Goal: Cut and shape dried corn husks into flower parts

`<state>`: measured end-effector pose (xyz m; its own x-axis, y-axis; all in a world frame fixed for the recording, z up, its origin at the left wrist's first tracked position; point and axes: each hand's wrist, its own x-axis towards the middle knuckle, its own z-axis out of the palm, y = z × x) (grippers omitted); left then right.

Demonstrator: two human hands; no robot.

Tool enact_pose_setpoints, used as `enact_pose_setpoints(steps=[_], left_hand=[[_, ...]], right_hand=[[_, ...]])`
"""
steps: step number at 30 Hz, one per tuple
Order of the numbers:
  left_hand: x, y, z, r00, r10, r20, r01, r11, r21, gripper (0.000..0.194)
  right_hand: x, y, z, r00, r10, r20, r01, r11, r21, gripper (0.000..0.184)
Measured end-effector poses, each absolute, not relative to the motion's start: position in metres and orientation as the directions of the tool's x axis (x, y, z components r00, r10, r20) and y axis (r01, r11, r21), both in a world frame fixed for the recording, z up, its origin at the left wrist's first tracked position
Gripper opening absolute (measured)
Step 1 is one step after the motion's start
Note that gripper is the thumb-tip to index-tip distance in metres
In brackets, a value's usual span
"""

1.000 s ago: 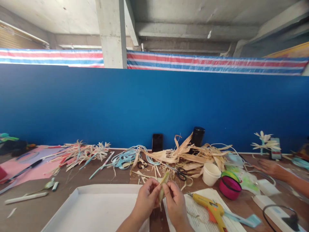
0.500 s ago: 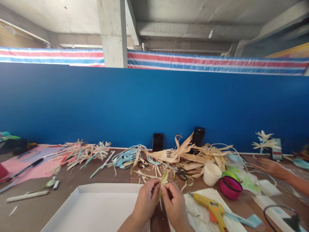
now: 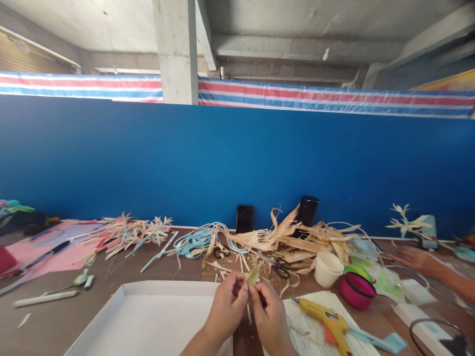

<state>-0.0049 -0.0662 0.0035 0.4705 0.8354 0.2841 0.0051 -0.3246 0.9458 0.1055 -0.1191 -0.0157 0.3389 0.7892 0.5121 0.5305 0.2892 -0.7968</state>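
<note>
A small pale yellow-green piece of dried husk (image 3: 253,276) is pinched between my two hands, its tip sticking up above the fingertips. My left hand (image 3: 229,304) grips it from the left with thumb and bent fingers. From the right, my right hand (image 3: 267,307) holds the same piece, fingers curled. Both hands are over the brown table, between a white shallow tray (image 3: 122,301) and a printed sheet (image 3: 297,324). On the sheet lies a yellow hot glue gun (image 3: 326,319). Beyond the hands are black-handled scissors (image 3: 279,267) and a heap of dried husks (image 3: 289,237).
A white paper cup (image 3: 328,269), a magenta round container (image 3: 356,290) and a power strip (image 3: 426,324) stand at right. Another person's hand (image 3: 413,259) is at far right near a husk flower (image 3: 404,222). A phone (image 3: 244,219) leans on the blue partition (image 3: 208,158).
The husk piece now shows less above my fingertips and looks folded or bent over. My hands stay close together in nearly the same place. The view has shifted slightly.
</note>
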Motion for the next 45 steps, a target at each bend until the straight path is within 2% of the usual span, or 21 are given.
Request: enact_pose_setpoints(steps=[4,8,12,16,23,30,45], left_hand=[[0.0,-0.063,-0.003,0.489,0.848,0.204,-0.105,-0.175,0.979,0.025],[0.001,-0.061,-0.01,0.476,0.867,0.148,-0.131,-0.096,0.987,0.029],[-0.002,-0.064,-0.007,0.409,0.882,0.235,-0.024,-0.247,0.969,0.027],[-0.005,-0.067,-0.002,0.392,0.854,0.341,0.141,-0.422,0.895,0.023],[-0.009,-0.062,-0.006,0.405,0.847,0.345,0.394,-0.503,0.77,0.023],[-0.011,-0.06,-0.002,0.452,0.768,0.454,0.295,-0.609,0.736,0.025],[-0.015,-0.062,0.008,0.486,0.793,0.368,0.285,-0.541,0.791,0.022]], right_hand=[[0.105,-0.118,-0.018,0.332,0.796,0.506,0.488,0.314,-0.814,0.015],[0.102,-0.117,-0.021,0.332,0.794,0.51,0.467,0.331,-0.82,0.017],[0.1,-0.118,-0.021,0.299,0.797,0.525,0.504,0.335,-0.796,0.018],[0.101,-0.12,-0.018,0.274,0.791,0.548,0.575,0.321,-0.752,0.018],[0.099,-0.121,-0.02,0.256,0.773,0.58,0.646,0.31,-0.698,0.018],[0.101,-0.12,-0.017,0.317,0.74,0.594,0.637,0.298,-0.711,0.012],[0.103,-0.119,-0.018,0.321,0.731,0.602,0.637,0.303,-0.709,0.012]])
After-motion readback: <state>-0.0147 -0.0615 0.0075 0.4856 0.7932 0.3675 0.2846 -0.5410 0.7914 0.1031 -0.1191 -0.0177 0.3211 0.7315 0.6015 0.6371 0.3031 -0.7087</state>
